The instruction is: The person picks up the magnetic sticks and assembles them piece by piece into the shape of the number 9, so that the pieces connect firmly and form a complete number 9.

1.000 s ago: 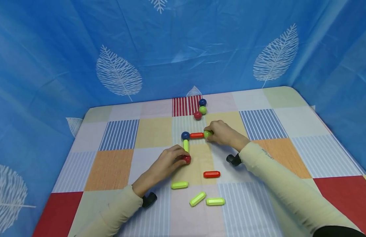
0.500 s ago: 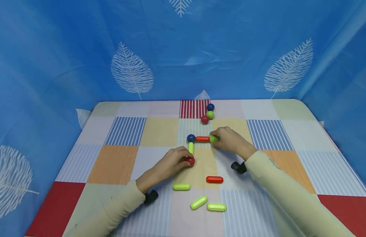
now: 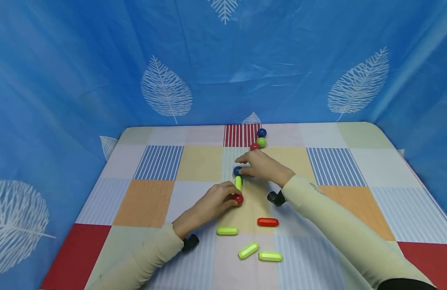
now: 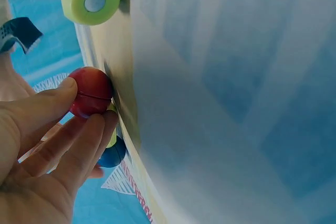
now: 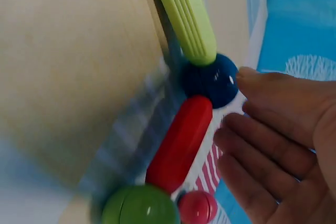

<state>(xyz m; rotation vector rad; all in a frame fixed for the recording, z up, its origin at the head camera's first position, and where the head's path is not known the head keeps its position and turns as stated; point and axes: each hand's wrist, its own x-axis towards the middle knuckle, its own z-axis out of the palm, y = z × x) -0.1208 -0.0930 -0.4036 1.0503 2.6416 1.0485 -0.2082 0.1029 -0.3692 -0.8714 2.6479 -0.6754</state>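
Note:
My left hand pinches a red ball between thumb and fingers, low over the cloth. From that ball a yellow-green magnetic rod runs to a blue ball. A red rod joins the blue ball to a green ball, as the right wrist view shows; in the head view my right hand hides both. My right hand is by the blue ball, its thumb tip right at the ball and its other fingers loosely extended beside the red rod.
Behind the hands lie a loose blue ball, a green ball and a partly covered red ball. Nearer me are a red rod and yellow-green rods on the patchwork tablecloth. A blue curtain surrounds the table.
My right hand has let go of the green ball at the red rod's end and moved left to the blue ball. The left hand keeps its pinch on the red ball. The head view has shifted.

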